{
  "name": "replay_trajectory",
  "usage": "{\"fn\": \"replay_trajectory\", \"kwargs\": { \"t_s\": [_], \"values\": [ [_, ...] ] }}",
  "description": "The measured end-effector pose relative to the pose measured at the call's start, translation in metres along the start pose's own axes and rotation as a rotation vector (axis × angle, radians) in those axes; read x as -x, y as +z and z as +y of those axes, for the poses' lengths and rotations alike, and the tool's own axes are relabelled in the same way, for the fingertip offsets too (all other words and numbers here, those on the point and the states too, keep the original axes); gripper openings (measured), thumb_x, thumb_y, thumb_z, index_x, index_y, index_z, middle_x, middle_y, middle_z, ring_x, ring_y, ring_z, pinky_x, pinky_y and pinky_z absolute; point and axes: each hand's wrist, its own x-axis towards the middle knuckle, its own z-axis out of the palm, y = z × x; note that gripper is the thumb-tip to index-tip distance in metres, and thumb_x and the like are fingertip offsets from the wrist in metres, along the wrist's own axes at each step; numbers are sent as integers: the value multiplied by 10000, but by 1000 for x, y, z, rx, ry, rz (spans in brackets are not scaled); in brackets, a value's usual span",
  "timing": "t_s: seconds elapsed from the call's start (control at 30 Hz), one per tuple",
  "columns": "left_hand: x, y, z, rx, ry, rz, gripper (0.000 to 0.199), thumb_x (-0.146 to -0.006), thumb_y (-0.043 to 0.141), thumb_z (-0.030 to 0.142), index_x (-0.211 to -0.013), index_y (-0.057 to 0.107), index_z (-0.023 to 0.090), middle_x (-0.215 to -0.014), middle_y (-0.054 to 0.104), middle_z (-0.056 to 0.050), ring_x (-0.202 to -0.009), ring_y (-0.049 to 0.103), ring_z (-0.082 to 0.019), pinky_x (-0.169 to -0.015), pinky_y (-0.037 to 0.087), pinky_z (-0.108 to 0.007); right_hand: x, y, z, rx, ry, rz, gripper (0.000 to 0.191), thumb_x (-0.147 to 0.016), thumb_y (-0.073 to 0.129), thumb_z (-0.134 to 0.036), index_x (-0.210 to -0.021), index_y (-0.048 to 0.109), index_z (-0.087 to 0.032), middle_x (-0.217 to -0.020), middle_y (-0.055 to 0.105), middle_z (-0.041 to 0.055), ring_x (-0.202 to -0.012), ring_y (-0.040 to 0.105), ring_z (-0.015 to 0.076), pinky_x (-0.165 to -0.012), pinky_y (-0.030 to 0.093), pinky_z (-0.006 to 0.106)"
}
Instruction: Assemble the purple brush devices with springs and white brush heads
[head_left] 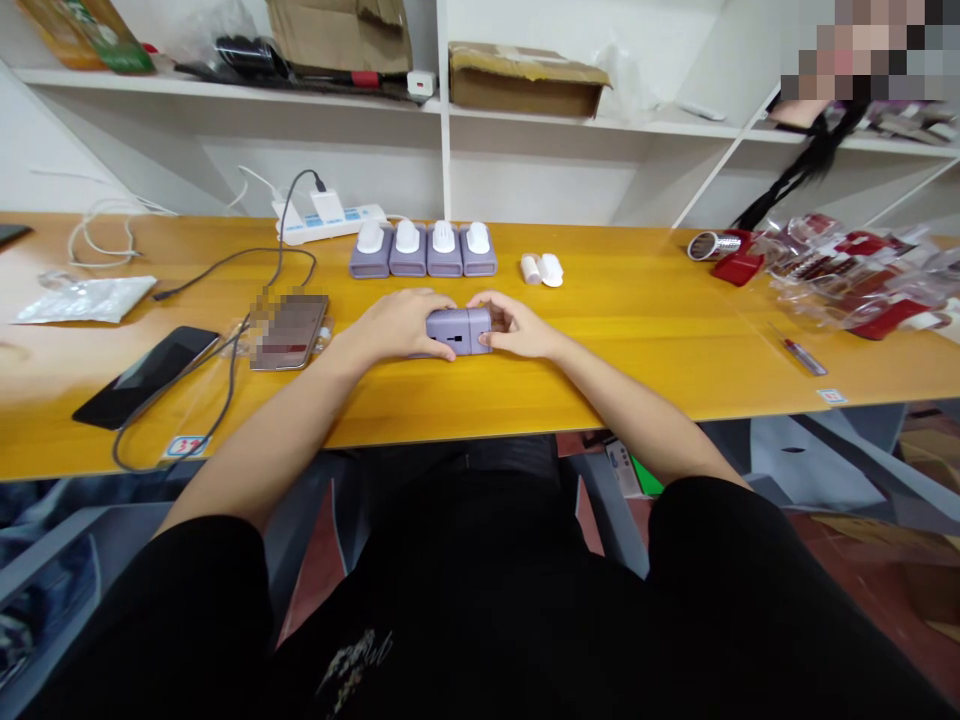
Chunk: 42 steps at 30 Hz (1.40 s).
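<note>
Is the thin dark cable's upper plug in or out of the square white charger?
In, as far as the view shows: the plug meets the charger's top edge with no visible gap.

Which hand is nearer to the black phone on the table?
The left hand. It holds the left end of the purple box, to the right of the black phone. The right hand is farther from the phone, at the box's right end.

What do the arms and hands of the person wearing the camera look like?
Short black sleeves cover the upper arms, and the forearms are bare. The left hand and right hand have no gloves. I see no watch or bracelet on either wrist.
</note>
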Motion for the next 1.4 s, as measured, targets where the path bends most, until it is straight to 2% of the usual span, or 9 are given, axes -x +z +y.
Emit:
{"fn": "replay_trajectory", "kwargs": {
  "t_s": [0.23, 0.43, 0.53, 0.7, 0.87, 1.0, 1.17, 1.3, 1.4],
  "values": [
    [1, -2, 1, 77, -24, -6, 885, -752, 916, 804, -1438, 788, 260, -1438, 822, -138, -1323, 741, -444, -1135, 551, -515, 2, -3, 8, -36, 3, 16, 640, -839, 913, -492, -1383, 651, -280, -1053, 653, -1, -893, 603, 172, -794, 547, 295],
    [1, -8, 1, 196, -75, -62, 856, -700, 936, 793, -1362, 813, 264, -1339, 849, -107, -1214, 771, -392, -1047, 567, -456, 0, -6, 17, -134, 20, -6, 637, -839, 936, -502, -1375, 686, -266, -1087, 718, 10, -974, 680, 185, -910, 596, 340],
    [3, -10, 1, 207, -92, -86, 885, -683, 938, 799, -1366, 808, 251, -1340, 845, -111, -1227, 765, -396, -1041, 562, -449, -1, -9, 18, -145, 56, -5, 607, -828, 930, -461, -1349, 690, -261, -1067, 730, 4, -944, 682, 182, -892, 592, 336],
    [9, -17, 0, 218, -125, -109, 871, -673, 941, 783, -1361, 805, 267, -1384, 835, -100, -1261, 754, -403, -1057, 557, -452, 1, -13, 15, -136, 107, 81, 547, -824, 892, -416, -1305, 678, -267, -933, 695, -33, -816, 631, 171, -784, 547, 307],
    [9, -18, -7, 238, -99, -136, 851, -692, 918, 783, -1364, 813, 272, -1356, 844, -94, -1233, 760, -385, -1032, 565, -435, 3, -18, 13, -176, 160, 64, 531, -814, 895, -397, -1286, 687, -273, -909, 677, -43, -789, 618, 169, -745, 533, 291],
    [8, -21, -21, 230, -124, -187, 873, -692, 888, 813, -1367, 820, 263, -1374, 841, -91, -1229, 763, -381, -1018, 567, -411, 10, -32, 10, -247, 252, 93, 470, -831, 907, -354, -1261, 736, -271, -960, 704, -27, -797, 637, 155, -724, 556, 270],
    [10, -27, -38, 225, -204, -276, 929, -707, 847, 861, -1394, 825, 236, -1358, 850, -102, -1193, 778, -373, -993, 550, -375, 16, -64, 11, -308, 345, 164, 347, -815, 877, -255, -1143, 767, -228, -945, 722, 3, -764, 677, 153, -655, 631, 266],
    [10, -26, -43, 214, -236, -275, 912, -722, 836, 874, -1384, 850, 247, -1360, 856, -92, -1215, 778, -389, -979, 552, -373, 21, -87, 12, -322, 395, 268, 286, -808, 841, -261, -1075, 752, -209, -881, 692, 19, -708, 676, 180, -555, 666, 308],
    [9, -22, -45, 230, -209, -230, 879, -748, 842, 856, -1397, 857, 264, -1427, 842, -83, -1295, 764, -404, -1047, 567, -400, 23, -96, 10, -336, 403, 331, 316, -814, 822, -281, -1110, 748, -197, -872, 691, 30, -697, 669, 185, -518, 669, 311]
  ]
}}
